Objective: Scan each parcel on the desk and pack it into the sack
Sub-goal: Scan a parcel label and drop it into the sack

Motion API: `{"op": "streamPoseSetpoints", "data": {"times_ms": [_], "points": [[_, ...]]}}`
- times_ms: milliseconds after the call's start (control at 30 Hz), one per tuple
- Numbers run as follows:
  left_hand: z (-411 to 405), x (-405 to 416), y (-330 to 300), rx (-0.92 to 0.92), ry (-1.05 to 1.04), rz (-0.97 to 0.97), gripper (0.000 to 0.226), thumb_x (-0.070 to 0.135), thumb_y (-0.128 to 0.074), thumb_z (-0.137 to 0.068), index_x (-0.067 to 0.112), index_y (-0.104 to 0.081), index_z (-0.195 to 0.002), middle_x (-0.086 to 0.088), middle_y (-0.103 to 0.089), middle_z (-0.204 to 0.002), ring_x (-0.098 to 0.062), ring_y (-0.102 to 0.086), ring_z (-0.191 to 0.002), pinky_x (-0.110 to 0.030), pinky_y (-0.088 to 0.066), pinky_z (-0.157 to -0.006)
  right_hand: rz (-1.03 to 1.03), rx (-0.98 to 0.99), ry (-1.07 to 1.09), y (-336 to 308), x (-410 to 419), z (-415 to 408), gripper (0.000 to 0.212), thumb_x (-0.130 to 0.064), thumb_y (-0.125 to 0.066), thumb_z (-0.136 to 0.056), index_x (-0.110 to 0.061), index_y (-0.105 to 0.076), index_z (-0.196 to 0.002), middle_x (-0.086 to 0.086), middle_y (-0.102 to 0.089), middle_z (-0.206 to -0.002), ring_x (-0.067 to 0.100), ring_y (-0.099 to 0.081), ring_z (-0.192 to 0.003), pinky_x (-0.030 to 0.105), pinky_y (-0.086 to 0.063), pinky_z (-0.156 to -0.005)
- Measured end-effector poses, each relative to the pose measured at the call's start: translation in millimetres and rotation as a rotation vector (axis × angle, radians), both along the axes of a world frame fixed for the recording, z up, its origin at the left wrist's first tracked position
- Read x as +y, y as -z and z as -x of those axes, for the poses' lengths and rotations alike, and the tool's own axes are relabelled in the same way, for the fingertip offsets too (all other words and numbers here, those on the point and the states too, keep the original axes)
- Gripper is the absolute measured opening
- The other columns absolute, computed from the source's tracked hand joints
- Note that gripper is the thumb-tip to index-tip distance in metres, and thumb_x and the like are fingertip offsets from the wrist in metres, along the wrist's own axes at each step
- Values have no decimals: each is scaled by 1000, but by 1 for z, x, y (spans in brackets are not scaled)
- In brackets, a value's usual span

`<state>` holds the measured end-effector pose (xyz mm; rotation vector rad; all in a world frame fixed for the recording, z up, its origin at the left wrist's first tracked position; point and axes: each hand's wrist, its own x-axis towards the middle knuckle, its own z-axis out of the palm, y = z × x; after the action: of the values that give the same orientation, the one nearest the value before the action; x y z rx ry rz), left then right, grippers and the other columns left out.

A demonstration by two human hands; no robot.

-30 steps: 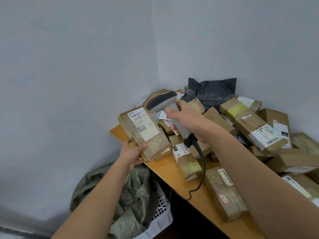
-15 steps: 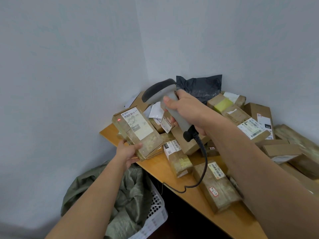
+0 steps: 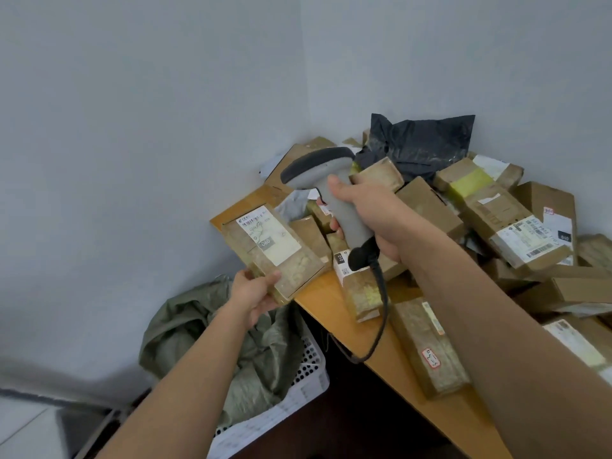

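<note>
Parcel (image 3: 271,250) held by left hand (image 3: 256,293), label side up and tilted toward the scanner (image 3: 326,193); judged so the barcode at the label's far end faces the scanner head. Fingers of the left hand are clamped on the parcel's near corner: thumb (image 3: 270,278) on the top face, the rest underneath and hidden. Label and barcode lie beyond the thumb, uncovered.

Parcel sits left of the scanner, overhanging the counter (image 3: 390,356) edge, with the sack (image 3: 258,352) directly below and nearer than it. Judged convenient: a short drop after the read.

Right hand (image 3: 371,213) wraps the scanner handle, fingers closed round it, head aimed left at the parcel. Cable (image 3: 381,313) trails from the handle over the counter edge.

Pile of unscanned parcels (image 3: 490,226) lies right of the scanner.
</note>
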<state>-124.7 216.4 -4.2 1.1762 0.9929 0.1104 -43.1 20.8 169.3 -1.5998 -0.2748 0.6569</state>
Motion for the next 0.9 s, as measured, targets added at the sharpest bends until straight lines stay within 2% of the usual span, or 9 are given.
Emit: {"op": "streamPoseSetpoints", "data": {"times_ms": [100, 200, 300, 433, 633, 700, 800, 867, 900], "points": [[25, 19, 24, 100, -111, 76, 41, 14, -72, -86, 0, -54, -121, -13, -69, -101, -30, -70, -84, -46, -59, -72, -13, 119, -18, 31, 27, -1, 28, -39, -54, -99, -12, -54, -103, 9, -56, -73, 18, -54, -59, 32, -49, -58], [53, 46, 52, 247, -222, 143, 42, 19, -70, -89, 1, -54, -124, -14, -64, -88, -23, -59, -63, -31, -53, -47, 7, 155, -46, 65, 53, 0, 29, -31, -64, -94, -9, -55, -110, 10, -56, -76, 18, -52, -54, 33, -48, -57], [71, 73, 89, 381, -273, 214, 46, 25, -65, -92, 3, -50, -130, -18, -61, -121, -24, -55, -68, -35, -52, -63, 39, 192, -57, 96, 74, -2, 33, -23, -67, -92, -9, -52, -118, 11, -56, -79, 16, -52, -54, 33, -47, -55], [75, 107, 140, 480, -288, 274, 34, 24, -63, -93, 4, -50, -117, -17, -59, -113, -27, -57, -72, -36, -50, -50, 84, 204, -1, 131, 101, -19, 33, -20, -67, -92, -8, -50, -119, 11, -54, -84, 13, -53, -53, 28, -48, -50], [57, 162, 203, 557, -266, 213, 48, 29, -69, -89, 2, -52, -125, -20, -62, -114, -32, -61, -79, -37, -49, -51, 167, 177, 32, 165, 145, -49, 27, -23, -66, -93, -11, -52, -113, 9, -54, -73, 12, -53, -51, 25, -47, -46], [54, 184, 232, 583, -229, 187, 70, 43, -76, -80, 1, -50, -130, -21, -60, -121, -35, -62, -88, -41, -53, -59, 186, 151, 28, 174, 157, -57, 21, -24, -66, -93, -13, -54, -105, 9, -55, -73, 13, -53, -54, 26, -48, -48], [61, 226, 324, 771, -186, 4, 133, 72, -82, -47, 2, -28, -146, -22, -40, -145, -42, -48, -125, -54, -46, -97, 202, 125, 41, 185, 170, -66, 21, -26, -67, -92, -16, -55, -106, 9, -58, -79, 14, -56, -59, 27, -49, -52], [52, 241, 352, 779, -148, -5, 138, 76, -82, -39, 3, -30, -144, -19, -38, -148, -39, -45, -129, -54, -41, -102, 199, 133, 68, 187, 173, -71, 26, -24, -66, -93, -13, -54, -112, 8, -57, -80, 13, -56, -58, 27, -50, -52], [38, 232, 323, 764, -134, -11, 135, 73, -83, -39, 4, -33, -143, -19, -39, -148, -38, -46, -128, -53, -41, -102, 194, 138, 87, 185, 172, -72, 27, -23, -66, -93, -13, -53, -114, 8, -57, -80, 12, -56, -56, 27, -49, -51]]}}
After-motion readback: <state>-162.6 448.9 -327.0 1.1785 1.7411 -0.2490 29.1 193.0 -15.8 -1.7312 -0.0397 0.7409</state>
